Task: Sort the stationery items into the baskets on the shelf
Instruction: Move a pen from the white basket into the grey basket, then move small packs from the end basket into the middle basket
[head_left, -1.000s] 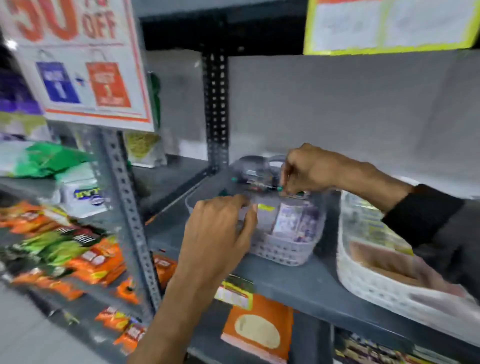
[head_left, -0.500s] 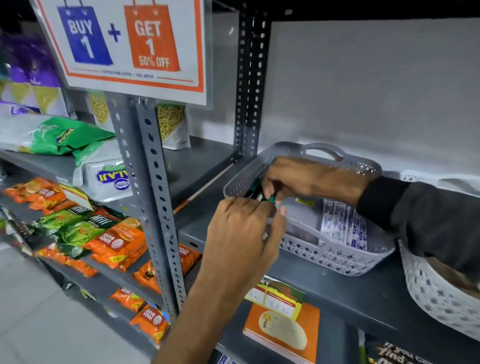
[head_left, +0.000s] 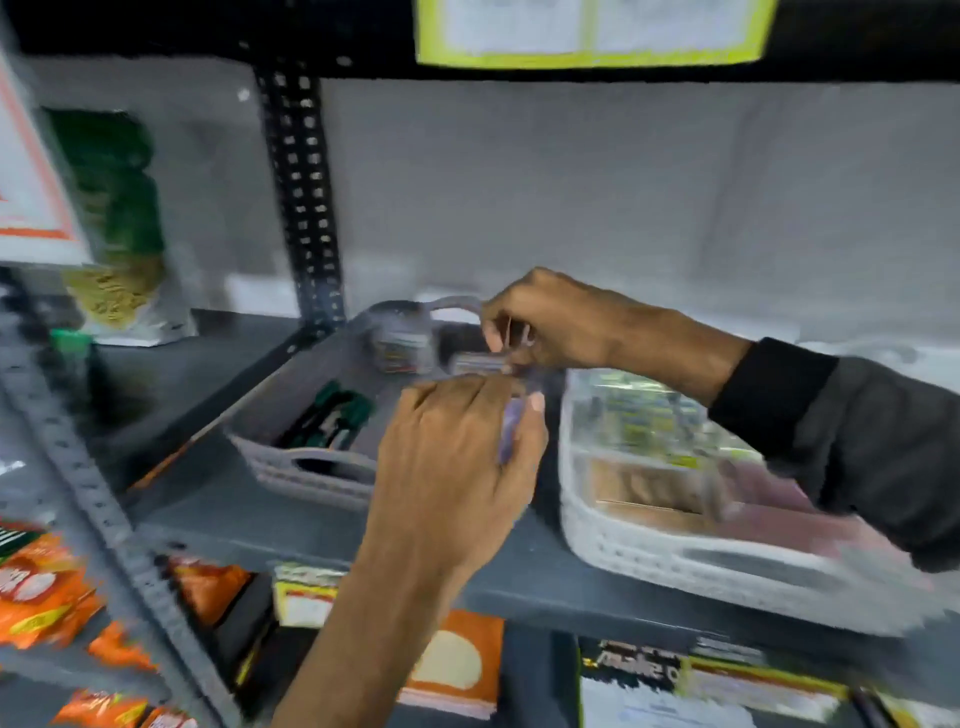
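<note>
The view is motion-blurred. A grey basket (head_left: 306, 475) stands on the dark shelf (head_left: 249, 519), with green pens (head_left: 332, 418) lying in its left half and small packs (head_left: 402, 345) at its back. My left hand (head_left: 457, 462) is over the basket's right side, fingers curled around a purple packet (head_left: 508, 434). My right hand (head_left: 545, 325) reaches in from the right above the basket's back, its fingers pinched on a small blurred item (head_left: 480, 361); what it is I cannot tell. A white basket (head_left: 670, 558) with paper packs sits to the right.
A perforated metal upright (head_left: 306, 208) stands behind the grey basket, another upright (head_left: 93, 499) at front left. Snack packets (head_left: 41, 587) fill the left shelves. An orange notebook (head_left: 457, 670) lies on the shelf below. A yellow-edged sign (head_left: 592, 31) hangs overhead.
The camera swung right and up, so the white basket came into view. My right hand lifted from the green pens toward the basket's back right; my left hand moved to the packet.
</note>
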